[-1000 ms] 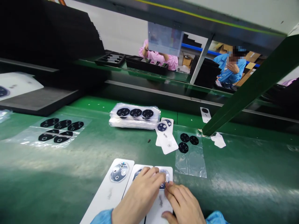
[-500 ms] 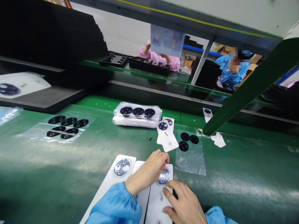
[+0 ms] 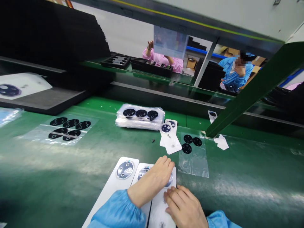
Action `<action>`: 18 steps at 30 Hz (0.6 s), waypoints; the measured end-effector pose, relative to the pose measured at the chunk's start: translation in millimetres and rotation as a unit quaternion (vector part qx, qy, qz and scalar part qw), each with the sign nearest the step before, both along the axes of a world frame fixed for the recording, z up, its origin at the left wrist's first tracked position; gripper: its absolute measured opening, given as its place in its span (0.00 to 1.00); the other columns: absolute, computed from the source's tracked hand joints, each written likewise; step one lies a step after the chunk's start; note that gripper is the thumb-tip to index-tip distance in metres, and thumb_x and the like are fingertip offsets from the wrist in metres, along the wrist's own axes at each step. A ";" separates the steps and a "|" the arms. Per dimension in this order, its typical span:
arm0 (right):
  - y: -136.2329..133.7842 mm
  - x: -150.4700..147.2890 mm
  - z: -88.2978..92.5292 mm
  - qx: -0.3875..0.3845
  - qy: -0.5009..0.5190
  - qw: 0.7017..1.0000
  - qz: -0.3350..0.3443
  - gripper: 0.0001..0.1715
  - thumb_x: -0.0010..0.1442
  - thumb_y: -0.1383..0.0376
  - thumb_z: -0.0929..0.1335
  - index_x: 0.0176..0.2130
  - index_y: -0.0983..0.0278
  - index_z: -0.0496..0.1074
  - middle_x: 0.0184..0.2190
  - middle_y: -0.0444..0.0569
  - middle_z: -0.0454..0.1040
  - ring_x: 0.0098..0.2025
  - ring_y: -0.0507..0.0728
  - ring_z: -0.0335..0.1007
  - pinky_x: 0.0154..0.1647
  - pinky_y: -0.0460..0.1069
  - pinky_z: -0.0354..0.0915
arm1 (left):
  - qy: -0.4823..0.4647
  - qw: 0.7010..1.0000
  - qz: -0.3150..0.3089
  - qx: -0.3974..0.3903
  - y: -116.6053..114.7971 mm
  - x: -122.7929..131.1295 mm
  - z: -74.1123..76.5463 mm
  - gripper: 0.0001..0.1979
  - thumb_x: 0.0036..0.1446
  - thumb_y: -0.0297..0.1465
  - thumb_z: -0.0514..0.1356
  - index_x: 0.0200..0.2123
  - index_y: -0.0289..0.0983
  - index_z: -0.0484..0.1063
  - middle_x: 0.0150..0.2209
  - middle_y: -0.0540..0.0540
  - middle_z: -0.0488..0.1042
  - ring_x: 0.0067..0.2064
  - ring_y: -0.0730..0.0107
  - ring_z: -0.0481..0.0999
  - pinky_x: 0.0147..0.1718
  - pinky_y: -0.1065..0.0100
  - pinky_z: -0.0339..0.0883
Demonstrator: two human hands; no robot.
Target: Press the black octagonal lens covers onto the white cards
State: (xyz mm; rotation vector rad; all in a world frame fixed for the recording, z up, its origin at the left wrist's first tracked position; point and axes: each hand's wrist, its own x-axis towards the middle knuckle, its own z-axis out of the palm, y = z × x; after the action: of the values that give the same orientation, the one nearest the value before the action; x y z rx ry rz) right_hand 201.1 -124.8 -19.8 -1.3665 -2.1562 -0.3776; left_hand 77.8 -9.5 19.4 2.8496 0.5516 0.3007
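Subject of inspection: the right panel [image 3: 158, 207], a white sheet lying flat at the near edge of the view, the last of three side by side. Beside it are the middle panel [image 3: 136, 178] and the left panel [image 3: 110, 191]. Its long axis runs away from the person, its far end topped by a dark disc [image 3: 170, 181] that is largely covered.

Left hand [image 3: 159, 172]: nearer to the disc, crossing over it from the left, with the wrist above the middle panel. The fingers bend down past the far end of the panel; their tips are hidden, so whether they grasp anything or press cannot be told.

Right hand [image 3: 186, 205]: lower, at the panel's right long edge. The fingers are loosely curled, tips lying over the white face just short of the disc; no object is seen between them, and a grip on the edge cannot be confirmed.

Governing relation: the disc lies directly beneath the left hand and, from the right fingertips, just beyond, farther from the person along the panel's length
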 end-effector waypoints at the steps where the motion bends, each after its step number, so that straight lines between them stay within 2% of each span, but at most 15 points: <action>1: 0.5 -1.1 0.5 0.002 -0.001 1.000 -0.003 0.21 0.68 0.63 0.55 0.38 0.67 0.72 0.30 0.46 0.77 0.34 0.53 0.72 0.42 0.48 0.64 | 0.000 1.000 0.000 0.010 -3.2 -1.6 -1.6 0.15 0.57 0.15 0.44 0.43 0.32 0.63 0.37 0.42 0.68 0.38 0.60 0.65 0.39 0.59 0.59; 6: 0.8 -5.0 2.8 0.002 0.000 1.000 -0.022 0.28 0.69 0.64 0.50 0.35 0.68 0.73 0.26 0.46 0.75 0.32 0.53 0.71 0.43 0.47 0.64 | -0.011 0.998 -0.011 0.057 -14.6 -15.5 -17.6 0.16 0.59 0.17 0.44 0.47 0.32 0.63 0.38 0.42 0.69 0.39 0.60 0.67 0.41 0.59 0.59; 11: 0.0 -5.9 4.7 0.004 -0.008 1.000 -0.029 0.26 0.69 0.64 0.50 0.37 0.68 0.73 0.27 0.46 0.76 0.33 0.53 0.72 0.43 0.47 0.64 | -0.041 0.996 -0.019 0.082 -19.4 -31.2 -33.2 0.16 0.59 0.17 0.45 0.47 0.32 0.63 0.38 0.42 0.69 0.39 0.61 0.67 0.42 0.59 0.59; 15: -1.0 -6.3 4.7 0.008 -0.011 0.999 -0.035 0.25 0.69 0.64 0.52 0.37 0.67 0.73 0.28 0.47 0.76 0.34 0.53 0.72 0.43 0.47 0.65 | -0.053 0.998 -0.008 0.037 -22.1 -35.4 -33.3 0.14 0.58 0.17 0.45 0.41 0.34 0.65 0.36 0.44 0.68 0.37 0.62 0.66 0.41 0.60 0.59; 18: -2.1 -6.7 4.2 -0.001 -0.016 0.999 -0.037 0.23 0.69 0.64 0.53 0.38 0.67 0.72 0.29 0.47 0.76 0.34 0.53 0.72 0.43 0.47 0.65 | -0.049 0.998 0.026 0.031 -24.3 -31.2 -30.3 0.15 0.57 0.16 0.45 0.43 0.34 0.64 0.38 0.43 0.68 0.38 0.62 0.66 0.40 0.60 0.60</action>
State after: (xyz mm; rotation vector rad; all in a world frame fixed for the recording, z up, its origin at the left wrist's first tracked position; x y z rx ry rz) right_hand 194.4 -126.9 -15.6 -1.4530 -2.1365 -0.4283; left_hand 46.7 -33.8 -10.9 2.8639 0.6068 0.4722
